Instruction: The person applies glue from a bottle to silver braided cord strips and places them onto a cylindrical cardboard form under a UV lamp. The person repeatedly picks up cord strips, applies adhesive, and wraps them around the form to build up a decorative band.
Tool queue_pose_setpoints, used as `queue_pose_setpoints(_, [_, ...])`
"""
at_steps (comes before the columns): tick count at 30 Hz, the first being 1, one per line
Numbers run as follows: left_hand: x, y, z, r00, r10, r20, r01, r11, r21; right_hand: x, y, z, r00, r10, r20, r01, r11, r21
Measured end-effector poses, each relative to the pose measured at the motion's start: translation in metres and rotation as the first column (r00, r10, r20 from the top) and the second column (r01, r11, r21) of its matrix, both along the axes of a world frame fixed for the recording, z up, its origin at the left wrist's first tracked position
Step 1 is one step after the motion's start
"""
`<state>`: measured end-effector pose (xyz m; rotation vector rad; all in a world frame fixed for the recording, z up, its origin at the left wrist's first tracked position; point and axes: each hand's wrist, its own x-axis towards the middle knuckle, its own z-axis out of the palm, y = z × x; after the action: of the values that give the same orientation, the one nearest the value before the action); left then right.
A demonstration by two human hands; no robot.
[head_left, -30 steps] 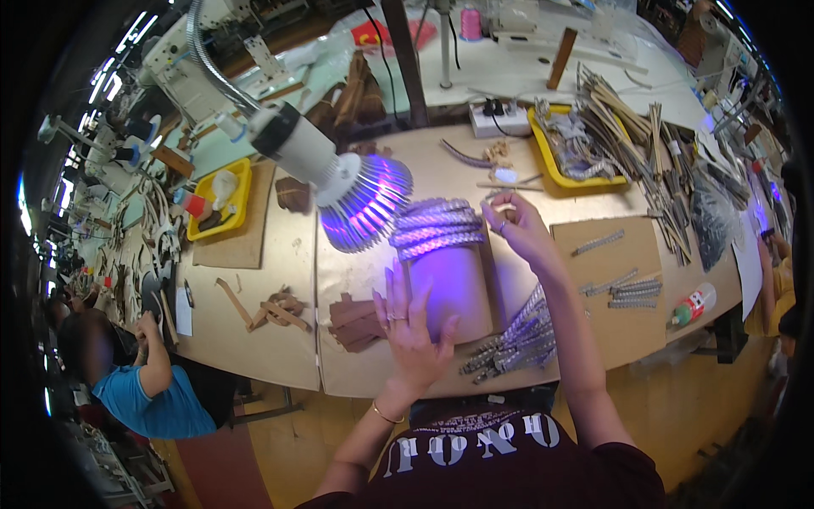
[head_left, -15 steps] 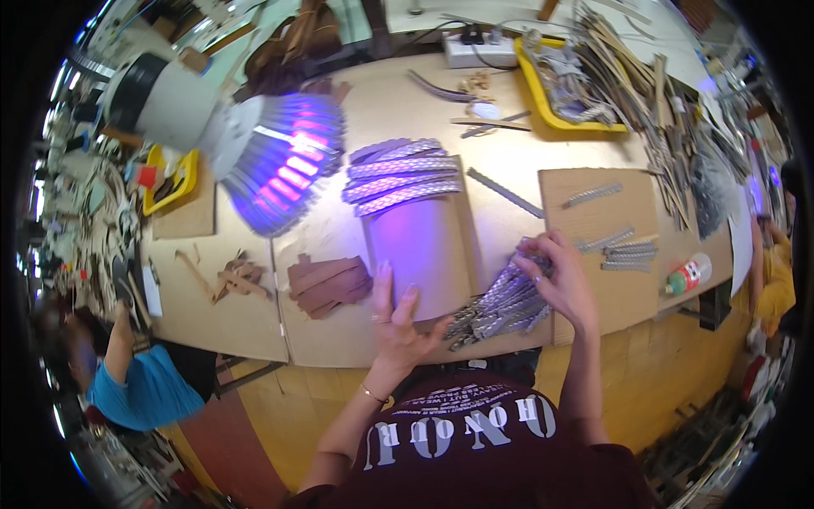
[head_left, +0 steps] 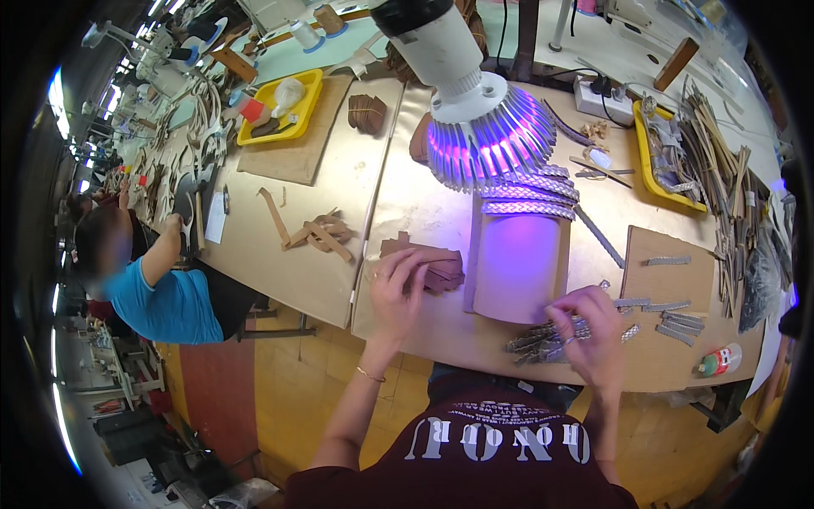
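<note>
My left hand point(head_left: 395, 299) is at the near left side of a pile of flat brown strips point(head_left: 443, 268), thumb and fingertips pinched on a strip at its edge. My right hand point(head_left: 592, 329) is bent over a bundle of silver-grey braided strips point(head_left: 536, 343), its fingers closed on braid that shows between them. Between the hands lies a curved tan board point(head_left: 519, 273), its surface lit purple. Several braided straps point(head_left: 527, 202) lie across its far end, partly behind the glowing finned lamp point(head_left: 489, 136).
Short braided pieces point(head_left: 680, 326) lie on a cardboard sheet point(head_left: 670, 284) at right, near a small green-and-clear bottle point(head_left: 719, 361). Yellow trays point(head_left: 292, 127) stand at far left and far right. Tan scraps point(head_left: 320, 234) lie at left. A person in blue point(head_left: 165, 301) sits there.
My view has swung left. My left hand has moved from the curved board to the brown strips. My right hand has lifted slightly off the braided bundle.
</note>
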<state>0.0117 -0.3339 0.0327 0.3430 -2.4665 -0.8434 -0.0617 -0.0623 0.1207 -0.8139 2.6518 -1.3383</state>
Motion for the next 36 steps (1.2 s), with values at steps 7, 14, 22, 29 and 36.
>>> queue_pose_setpoints(7, [-0.025, -0.025, 0.003, 0.895, -0.318, 0.313, 0.376, 0.915, -0.147, 0.025, -0.060, 0.014, 0.793, 0.561, -0.237, -0.427, 0.790, 0.441])
queue_pose_setpoints(14, [-0.027, -0.028, 0.004, 0.923, -0.296, 0.244, 0.289, 0.955, 0.063, 0.030, -0.136, -0.019, 0.764, 0.600, -0.238, -0.213, 0.582, 0.785])
queue_pose_setpoints(22, [-0.003, 0.015, 0.034, 0.928, -0.083, -0.363, 0.048, 0.993, -0.105, 0.020, -0.084, 0.014, 0.905, 0.178, 0.386, -0.039, 0.939, -0.342])
queue_pose_setpoints(29, [-0.035, 0.078, 0.041, 0.874, -0.427, -0.231, 0.381, 0.899, -0.217, -0.014, -0.048, -0.009, 0.883, -0.099, 0.459, 0.329, 0.828, -0.454])
queue_pose_setpoints(36, [-0.012, 0.079, 0.033, 0.927, -0.334, -0.172, 0.336, 0.942, -0.019, -0.029, -0.030, -0.025, 0.848, -0.058, 0.526, 0.368, 0.779, -0.507])
